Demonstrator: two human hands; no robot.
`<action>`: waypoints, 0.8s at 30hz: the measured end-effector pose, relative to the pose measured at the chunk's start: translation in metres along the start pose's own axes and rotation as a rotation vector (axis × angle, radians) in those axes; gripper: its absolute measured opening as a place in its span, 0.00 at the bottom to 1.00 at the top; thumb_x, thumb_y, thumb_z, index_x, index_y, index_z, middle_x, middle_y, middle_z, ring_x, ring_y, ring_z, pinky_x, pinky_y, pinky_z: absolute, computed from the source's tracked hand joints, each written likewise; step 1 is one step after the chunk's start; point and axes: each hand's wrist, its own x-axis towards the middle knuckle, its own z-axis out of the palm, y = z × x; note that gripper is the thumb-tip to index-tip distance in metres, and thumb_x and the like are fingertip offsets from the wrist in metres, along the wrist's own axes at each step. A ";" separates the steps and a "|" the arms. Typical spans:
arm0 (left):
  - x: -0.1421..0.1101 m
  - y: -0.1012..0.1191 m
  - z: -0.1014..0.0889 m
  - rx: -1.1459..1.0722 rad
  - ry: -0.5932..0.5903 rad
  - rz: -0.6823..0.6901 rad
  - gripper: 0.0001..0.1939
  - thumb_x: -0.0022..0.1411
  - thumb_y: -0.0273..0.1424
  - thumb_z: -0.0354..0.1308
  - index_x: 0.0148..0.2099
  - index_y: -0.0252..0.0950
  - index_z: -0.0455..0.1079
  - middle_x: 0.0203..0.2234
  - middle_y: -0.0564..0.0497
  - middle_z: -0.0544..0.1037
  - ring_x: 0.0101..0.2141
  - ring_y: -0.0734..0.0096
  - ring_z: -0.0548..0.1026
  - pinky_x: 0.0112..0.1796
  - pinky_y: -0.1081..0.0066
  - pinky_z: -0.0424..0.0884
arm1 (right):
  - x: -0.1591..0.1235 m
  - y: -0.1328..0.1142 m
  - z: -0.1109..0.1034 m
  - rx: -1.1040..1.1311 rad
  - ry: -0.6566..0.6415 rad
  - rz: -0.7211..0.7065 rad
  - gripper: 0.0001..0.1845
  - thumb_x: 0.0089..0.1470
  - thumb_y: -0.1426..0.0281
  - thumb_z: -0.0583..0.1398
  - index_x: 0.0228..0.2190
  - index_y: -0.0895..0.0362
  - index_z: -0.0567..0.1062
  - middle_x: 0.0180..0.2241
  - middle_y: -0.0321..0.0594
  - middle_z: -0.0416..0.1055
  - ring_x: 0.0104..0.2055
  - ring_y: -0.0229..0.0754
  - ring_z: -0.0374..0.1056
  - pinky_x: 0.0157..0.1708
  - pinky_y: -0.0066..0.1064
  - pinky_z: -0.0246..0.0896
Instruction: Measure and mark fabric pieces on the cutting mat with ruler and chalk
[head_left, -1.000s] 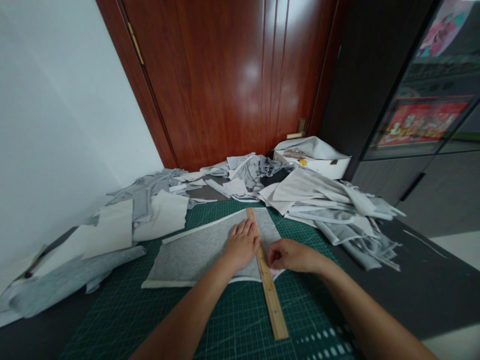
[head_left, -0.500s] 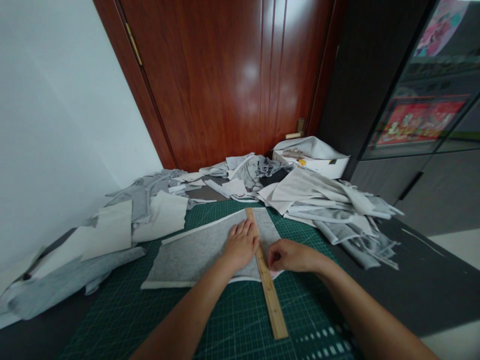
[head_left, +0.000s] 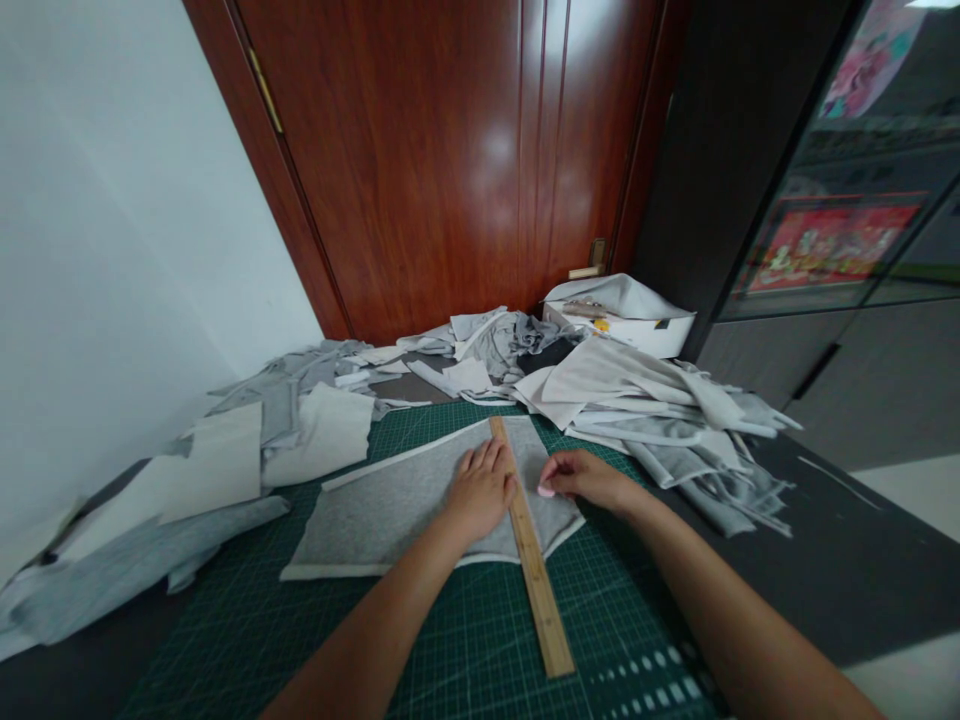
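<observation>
A grey fabric piece [head_left: 375,505] with a white edge lies flat on a green cutting mat [head_left: 480,640]. A wooden ruler [head_left: 534,575] runs across the fabric from far to near. My left hand [head_left: 480,492] lies flat, fingers stretched out, pressing the fabric and the ruler's left edge. My right hand [head_left: 581,478] is just right of the ruler, fingers pinched on a small pink thing [head_left: 545,491] that touches the fabric; I cannot make out what it is.
Heaps of grey and white fabric scraps [head_left: 660,410] lie along the mat's far and right sides, more scraps [head_left: 225,460] at the left. A white box [head_left: 630,325] stands by the wooden door [head_left: 450,160]. A dark cabinet [head_left: 825,250] rises at the right.
My right hand has slid away from me along the ruler's right edge, from the fabric's near edge towards its middle. My left hand and the ruler have stayed put.
</observation>
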 end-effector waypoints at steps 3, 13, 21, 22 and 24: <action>0.000 0.000 -0.001 0.005 -0.006 0.003 0.25 0.69 0.35 0.39 0.64 0.30 0.55 0.63 0.42 0.58 0.63 0.60 0.54 0.60 0.57 0.51 | 0.011 0.015 -0.012 -0.132 0.267 0.019 0.06 0.46 0.71 0.60 0.29 0.60 0.73 0.24 0.33 0.69 0.26 0.35 0.63 0.27 0.25 0.55; 0.000 0.000 0.000 0.016 0.002 0.006 0.26 0.70 0.36 0.39 0.65 0.29 0.54 0.64 0.42 0.57 0.63 0.60 0.54 0.60 0.57 0.52 | 0.009 0.022 -0.026 -0.704 0.553 0.067 0.09 0.54 0.73 0.57 0.38 0.60 0.74 0.39 0.46 0.73 0.43 0.45 0.67 0.42 0.32 0.56; -0.001 -0.003 0.004 0.008 0.038 0.030 0.23 0.70 0.36 0.40 0.64 0.39 0.56 0.63 0.44 0.59 0.63 0.60 0.55 0.59 0.54 0.53 | 0.010 0.015 0.021 -0.737 0.557 -0.424 0.15 0.53 0.80 0.52 0.42 0.61 0.72 0.43 0.47 0.70 0.47 0.45 0.63 0.51 0.34 0.58; -0.001 -0.003 0.004 0.013 0.038 0.032 0.22 0.70 0.36 0.40 0.63 0.40 0.58 0.63 0.44 0.60 0.63 0.60 0.55 0.59 0.54 0.53 | 0.012 0.014 0.028 -0.733 0.521 -0.456 0.17 0.53 0.81 0.51 0.44 0.61 0.72 0.45 0.47 0.70 0.48 0.44 0.63 0.51 0.33 0.58; -0.002 -0.003 0.004 0.020 0.032 0.031 0.22 0.71 0.36 0.39 0.62 0.38 0.60 0.63 0.43 0.60 0.63 0.59 0.55 0.59 0.55 0.53 | 0.014 0.013 0.040 -0.759 0.465 -0.482 0.20 0.54 0.81 0.50 0.48 0.63 0.70 0.48 0.48 0.69 0.51 0.44 0.63 0.53 0.34 0.57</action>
